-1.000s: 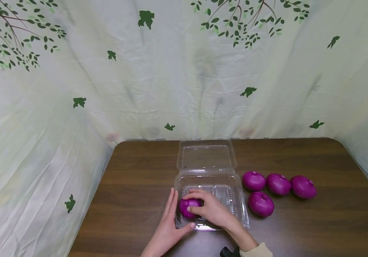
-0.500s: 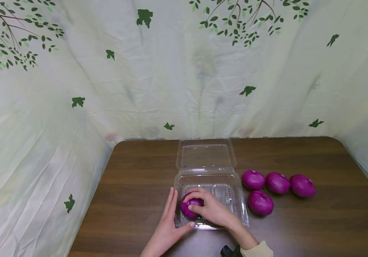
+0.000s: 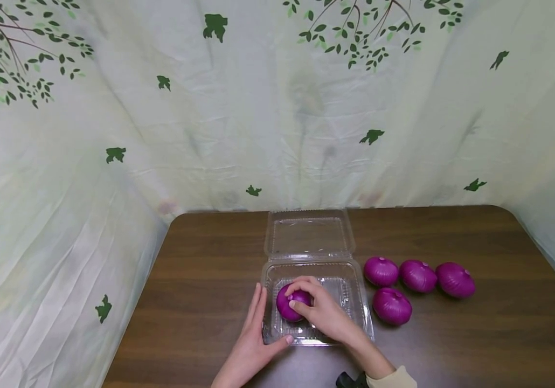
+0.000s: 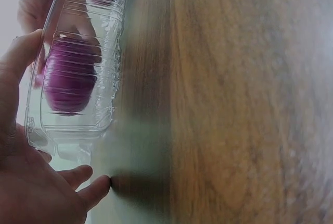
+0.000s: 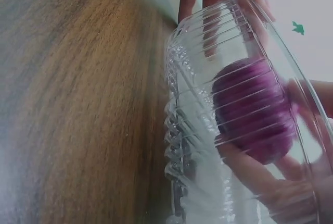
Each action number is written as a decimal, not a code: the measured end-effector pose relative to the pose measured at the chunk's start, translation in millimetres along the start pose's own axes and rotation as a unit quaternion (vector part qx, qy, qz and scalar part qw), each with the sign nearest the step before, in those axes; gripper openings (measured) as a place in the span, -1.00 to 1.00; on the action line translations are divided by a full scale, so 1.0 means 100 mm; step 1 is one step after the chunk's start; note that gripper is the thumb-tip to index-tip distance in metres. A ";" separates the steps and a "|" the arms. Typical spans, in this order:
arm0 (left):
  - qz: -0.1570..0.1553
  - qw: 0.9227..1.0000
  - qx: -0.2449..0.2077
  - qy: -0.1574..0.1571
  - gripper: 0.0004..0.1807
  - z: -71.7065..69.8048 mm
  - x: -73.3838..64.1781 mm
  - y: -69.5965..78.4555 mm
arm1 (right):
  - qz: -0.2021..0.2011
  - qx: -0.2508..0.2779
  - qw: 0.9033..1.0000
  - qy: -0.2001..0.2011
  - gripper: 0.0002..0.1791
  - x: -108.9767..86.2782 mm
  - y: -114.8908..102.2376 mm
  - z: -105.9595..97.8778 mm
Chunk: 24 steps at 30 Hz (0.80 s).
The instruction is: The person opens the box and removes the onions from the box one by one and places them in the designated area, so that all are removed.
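Observation:
In the head view my right hand (image 3: 326,310) grips a purple onion (image 3: 283,304) inside the base of a clear plastic clamshell container (image 3: 366,318). Fingers curl over the onion's far side and the thumb lies on its near side. My left hand (image 3: 253,342) lies along the container's front left corner, its fingers straight beside the left wall and its thumb at the front rim. Through the ribbed wall, the left wrist view shows the onion (image 4: 70,78) within the tray. The right wrist view shows fingers (image 5: 250,169) around the onion (image 5: 255,112).
Several more purple onions (image 3: 418,276) lie on the brown wooden table (image 3: 209,258), right of the container. The container's lid (image 3: 310,234) is folded back toward the table's far edge. A leaf-patterned curtain (image 3: 277,108) hangs behind the table.
My right hand has shifted the onion slightly right and away from me inside the container, and the onion has turned a little. My left hand stays at the container's corner.

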<state>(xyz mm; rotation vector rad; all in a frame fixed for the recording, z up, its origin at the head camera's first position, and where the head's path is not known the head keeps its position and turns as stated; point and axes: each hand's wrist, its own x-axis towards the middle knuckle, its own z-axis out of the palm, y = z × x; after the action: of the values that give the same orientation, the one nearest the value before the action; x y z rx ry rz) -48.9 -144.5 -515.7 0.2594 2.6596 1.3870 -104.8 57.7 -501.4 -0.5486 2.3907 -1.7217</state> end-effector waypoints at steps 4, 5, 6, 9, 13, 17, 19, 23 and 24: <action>0.003 1.000 -0.003 0.001 0.25 0.00 0.01 0.00 | -0.003 0.015 1.000 0.016 -0.74 -0.03 -0.01 -0.04; 0.004 1.000 -0.003 0.002 0.25 0.00 0.01 0.00 | -0.003 0.016 1.000 0.019 -0.75 -0.04 -0.02 -0.05; 0.003 1.000 -0.003 0.003 0.25 0.00 0.00 0.00 | -0.003 0.016 1.000 0.020 -0.75 -0.06 -0.02 -0.06; 0.003 1.000 -0.003 0.005 0.26 0.00 0.01 -0.01 | -0.005 0.021 0.999 0.024 -0.77 -0.09 -0.02 -0.09; -0.003 1.000 0.001 0.004 0.26 0.00 0.01 -0.01 | 0.003 0.016 0.999 0.037 -0.79 -0.14 -0.02 -0.13; -0.005 1.000 0.004 0.004 0.26 0.01 0.01 -0.01 | 0.019 0.009 0.998 0.051 -0.76 -0.20 -0.05 -0.18; -0.003 1.000 0.004 0.005 0.26 0.01 0.00 -0.01 | 0.024 0.010 0.998 0.056 -0.75 -0.23 -0.07 -0.21; -0.001 1.000 0.003 0.006 0.25 0.01 0.01 -0.01 | 0.026 0.032 0.997 0.068 -0.77 -0.28 -0.10 -0.27; -0.001 1.000 0.003 0.005 0.26 0.01 0.01 -0.01 | 0.024 0.040 0.996 0.070 -0.78 -0.29 -0.11 -0.29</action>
<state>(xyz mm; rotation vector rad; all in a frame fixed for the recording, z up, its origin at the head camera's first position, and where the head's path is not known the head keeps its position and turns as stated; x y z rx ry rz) -49.8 -144.2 -517.4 0.2512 2.6722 1.3846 -85.2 90.9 -484.1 -0.3669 2.3918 -1.8849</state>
